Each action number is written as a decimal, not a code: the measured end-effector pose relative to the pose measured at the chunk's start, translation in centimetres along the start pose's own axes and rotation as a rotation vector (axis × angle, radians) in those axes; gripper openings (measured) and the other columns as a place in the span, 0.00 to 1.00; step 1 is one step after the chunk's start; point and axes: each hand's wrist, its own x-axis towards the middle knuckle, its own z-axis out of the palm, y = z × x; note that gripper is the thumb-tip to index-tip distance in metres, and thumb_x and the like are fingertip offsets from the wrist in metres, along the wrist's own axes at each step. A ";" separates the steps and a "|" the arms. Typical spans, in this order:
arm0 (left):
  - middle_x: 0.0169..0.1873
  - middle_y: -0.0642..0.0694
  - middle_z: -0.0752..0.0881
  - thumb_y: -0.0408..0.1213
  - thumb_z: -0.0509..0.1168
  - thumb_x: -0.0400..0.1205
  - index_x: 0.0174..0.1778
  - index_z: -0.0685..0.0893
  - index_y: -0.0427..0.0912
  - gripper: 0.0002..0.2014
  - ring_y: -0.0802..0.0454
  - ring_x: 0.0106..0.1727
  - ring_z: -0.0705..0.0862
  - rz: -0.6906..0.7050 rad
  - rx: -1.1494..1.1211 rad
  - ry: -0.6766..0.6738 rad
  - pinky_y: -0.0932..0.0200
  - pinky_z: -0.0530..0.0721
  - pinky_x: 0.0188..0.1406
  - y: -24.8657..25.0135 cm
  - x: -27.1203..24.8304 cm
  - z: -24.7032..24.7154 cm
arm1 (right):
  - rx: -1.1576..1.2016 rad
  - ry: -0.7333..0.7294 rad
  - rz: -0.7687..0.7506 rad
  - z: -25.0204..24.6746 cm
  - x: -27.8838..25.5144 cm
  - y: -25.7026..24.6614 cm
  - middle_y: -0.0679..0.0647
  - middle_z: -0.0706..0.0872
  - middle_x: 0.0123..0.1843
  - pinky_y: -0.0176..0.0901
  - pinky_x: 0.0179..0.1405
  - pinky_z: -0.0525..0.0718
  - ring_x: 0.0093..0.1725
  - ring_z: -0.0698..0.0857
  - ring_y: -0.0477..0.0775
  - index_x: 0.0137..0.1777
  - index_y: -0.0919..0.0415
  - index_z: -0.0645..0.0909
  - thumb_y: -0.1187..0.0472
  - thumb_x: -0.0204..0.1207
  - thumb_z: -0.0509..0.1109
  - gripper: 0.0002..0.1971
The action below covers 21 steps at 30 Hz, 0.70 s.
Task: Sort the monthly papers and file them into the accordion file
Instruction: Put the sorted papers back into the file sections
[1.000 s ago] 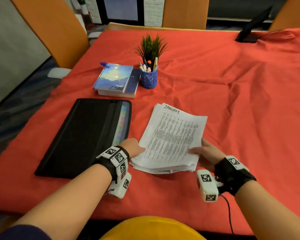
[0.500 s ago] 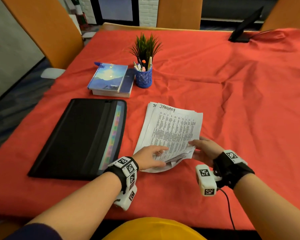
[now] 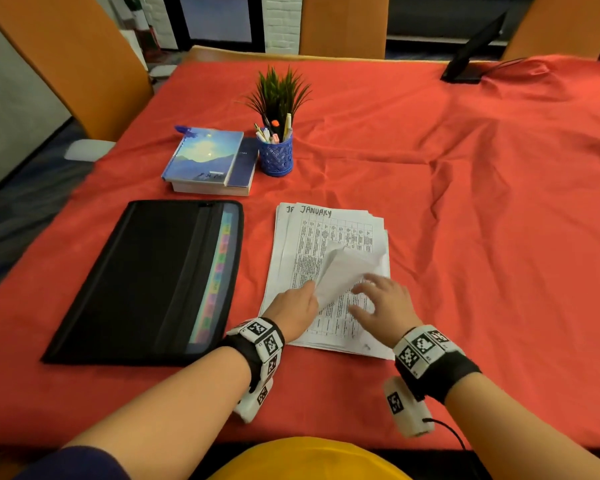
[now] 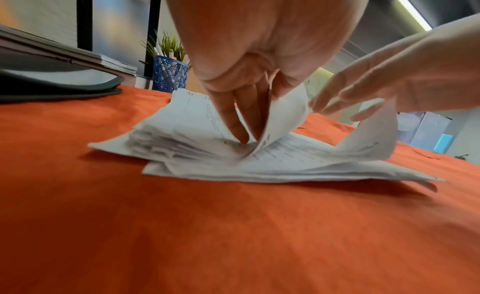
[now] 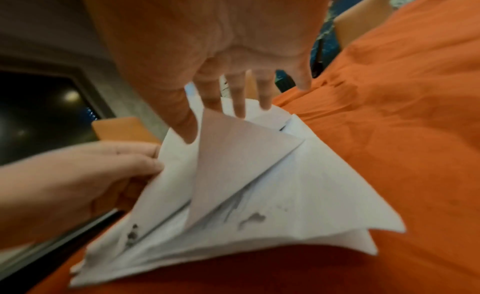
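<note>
A stack of printed papers (image 3: pixel 312 244) lies on the red cloth, its top sheet headed JANUARY. My left hand (image 3: pixel 310 292) pinches the near part of the top sheet (image 3: pixel 343 271), which is curled up and back to show its blank side. In the left wrist view the left hand (image 4: pixel 246 134) has its fingertips down on the stack (image 4: pixel 182 146) beside the raised sheet (image 4: pixel 283 113). My right hand (image 3: pixel 364 289) hovers over the stack with straight, spread fingers touching lifted paper (image 5: pixel 233 154). The black accordion file (image 3: pixel 146 278) lies flat to the left, with coloured tabs along its right edge.
Two stacked books (image 3: pixel 208 161), a blue pen cup (image 3: pixel 275 155) and a small green plant (image 3: pixel 279 91) sit behind the file and papers. A black stand (image 3: pixel 471 53) is at the far right. Orange chairs ring the table. Bare red cloth (image 3: pixel 465 237) stretches to the right.
My left hand moved from the stack's left edge onto it and lifted the top sheet's near part. My right hand moved from the right edge to above the stack.
</note>
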 end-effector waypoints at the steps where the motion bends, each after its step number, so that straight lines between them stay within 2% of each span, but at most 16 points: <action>1: 0.45 0.32 0.83 0.36 0.48 0.87 0.52 0.70 0.35 0.09 0.34 0.44 0.81 0.000 -0.001 -0.003 0.49 0.72 0.39 0.0 -0.1 -0.1 | -0.104 -0.113 -0.013 0.1 -0.2 -0.3 0.47 0.77 0.67 0.67 0.75 0.51 0.71 0.70 0.53 0.58 0.46 0.80 0.37 0.75 0.55 0.21; 2: 0.45 0.32 0.83 0.37 0.48 0.87 0.52 0.70 0.36 0.09 0.35 0.43 0.81 0.009 0.005 -0.006 0.49 0.72 0.38 0.1 -0.2 -0.2 | -0.163 -0.208 0.016 0.0 -0.5 -0.3 0.45 0.82 0.59 0.68 0.74 0.50 0.66 0.74 0.51 0.52 0.45 0.81 0.38 0.78 0.53 0.19; 3: 0.44 0.34 0.83 0.38 0.48 0.87 0.52 0.70 0.36 0.09 0.36 0.42 0.81 0.028 0.025 -0.009 0.50 0.72 0.37 0.2 -0.3 -0.4 | -0.169 -0.264 0.066 -0.2 -0.7 0.1 0.45 0.84 0.49 0.64 0.73 0.54 0.60 0.78 0.50 0.46 0.46 0.81 0.39 0.79 0.53 0.18; 4: 0.43 0.36 0.83 0.39 0.48 0.87 0.52 0.70 0.37 0.10 0.37 0.40 0.81 0.059 0.063 -0.013 0.51 0.71 0.35 0.3 -0.5 -0.5 | -0.131 -0.289 0.109 -0.5 -0.8 0.8 0.46 0.83 0.43 0.55 0.69 0.63 0.55 0.81 0.50 0.42 0.48 0.81 0.41 0.80 0.54 0.18; 5: 0.42 0.39 0.83 0.40 0.48 0.87 0.53 0.70 0.38 0.10 0.39 0.37 0.79 0.102 0.110 -0.015 0.52 0.70 0.33 0.5 -0.8 -0.5 | -0.055 -0.294 0.139 -0.9 -1.0 1.5 0.47 0.82 0.40 0.45 0.59 0.71 0.51 0.82 0.50 0.43 0.49 0.83 0.45 0.80 0.57 0.16; 6: 0.42 0.41 0.83 0.41 0.48 0.87 0.53 0.71 0.40 0.10 0.42 0.35 0.77 0.147 0.161 -0.024 0.53 0.68 0.33 0.8 -1.2 -0.5 | 0.045 -0.294 0.178 -1.0 -1.1 2.6 0.48 0.82 0.40 0.39 0.49 0.73 0.48 0.83 0.51 0.46 0.51 0.85 0.49 0.80 0.61 0.13; 7: 0.43 0.42 0.83 0.42 0.49 0.87 0.52 0.72 0.41 0.10 0.44 0.35 0.77 0.188 0.213 -0.047 0.54 0.68 0.34 1.0 -1.6 -0.2 | 0.165 -0.262 0.226 -0.9 -1.0 3.7 0.50 0.83 0.41 0.39 0.44 0.73 0.45 0.82 0.51 0.47 0.53 0.86 0.53 0.79 0.64 0.10; 8: 0.45 0.43 0.84 0.43 0.50 0.86 0.52 0.74 0.42 0.11 0.44 0.38 0.78 0.218 0.263 -0.091 0.54 0.70 0.35 1.1 -1.9 0.1 | 0.313 -0.198 0.295 -0.9 -0.6 4.7 0.54 0.86 0.42 0.41 0.45 0.76 0.43 0.82 0.53 0.45 0.56 0.86 0.55 0.77 0.65 0.09; 10: 0.51 0.44 0.82 0.49 0.52 0.83 0.52 0.80 0.44 0.16 0.44 0.49 0.80 0.226 0.338 -0.188 0.53 0.75 0.43 1.3 -2.3 0.9 | 0.582 -0.016 0.438 -0.9 0.9 6.1 0.63 0.87 0.43 0.57 0.51 0.82 0.41 0.84 0.61 0.37 0.61 0.83 0.58 0.76 0.66 0.10; 11: 0.53 0.46 0.82 0.53 0.53 0.82 0.52 0.82 0.45 0.18 0.46 0.53 0.80 0.198 0.338 -0.221 0.52 0.77 0.48 1.2 -2.3 1.0 | 0.655 0.045 0.487 -1.0 1.9 6.6 0.65 0.86 0.41 0.63 0.52 0.83 0.40 0.84 0.63 0.36 0.63 0.81 0.57 0.76 0.65 0.11; 13: 0.52 0.49 0.83 0.58 0.53 0.82 0.52 0.84 0.48 0.21 0.49 0.53 0.80 0.107 0.208 -0.184 0.53 0.79 0.50 0.9 -2.0 0.0 | 0.706 0.062 0.520 -1.1 3.6 6.3 0.62 0.84 0.37 0.66 0.51 0.83 0.38 0.84 0.64 0.43 0.67 0.81 0.53 0.76 0.67 0.14; 14: 0.51 0.50 0.84 0.57 0.53 0.83 0.51 0.84 0.47 0.20 0.51 0.50 0.81 0.057 0.135 -0.102 0.54 0.79 0.48 0.4 -1.8 -1.0 | 0.700 0.036 0.526 -1.1 4.2 5.9 0.61 0.84 0.38 0.63 0.50 0.84 0.39 0.85 0.63 0.47 0.68 0.81 0.50 0.75 0.69 0.17; 16: 0.50 0.49 0.84 0.49 0.54 0.84 0.49 0.84 0.45 0.16 0.52 0.47 0.80 -0.073 0.091 0.121 0.56 0.77 0.44 -1.6 -1.2 -3.3 | 0.597 -0.055 0.538 -1.2 5.0 4.8 0.60 0.86 0.42 0.54 0.45 0.86 0.42 0.86 0.62 0.48 0.66 0.81 0.44 0.71 0.72 0.22; 18: 0.55 0.44 0.82 0.46 0.57 0.83 0.54 0.82 0.44 0.14 0.46 0.56 0.79 -0.283 0.158 0.263 0.51 0.77 0.52 -4.6 -0.7 -5.2 | 0.491 -0.115 0.563 -0.8 5.3 3.7 0.59 0.86 0.45 0.44 0.33 0.80 0.42 0.85 0.59 0.49 0.65 0.79 0.43 0.66 0.76 0.25; 19: 0.61 0.42 0.79 0.49 0.59 0.81 0.62 0.79 0.43 0.18 0.42 0.64 0.75 -0.428 0.200 0.246 0.46 0.75 0.59 -6.2 -0.6 -5.7 | 0.469 -0.119 0.587 -0.7 5.4 3.3 0.58 0.84 0.47 0.42 0.29 0.76 0.43 0.83 0.59 0.52 0.65 0.77 0.45 0.64 0.78 0.27; 21: 0.75 0.38 0.65 0.59 0.63 0.77 0.76 0.63 0.42 0.37 0.35 0.77 0.62 -0.713 0.184 0.068 0.35 0.67 0.70 -8.4 -0.6 -6.0 | 0.457 -0.090 0.629 -0.5 5.5 2.7 0.60 0.81 0.53 0.41 0.34 0.74 0.49 0.81 0.60 0.58 0.66 0.72 0.54 0.63 0.81 0.30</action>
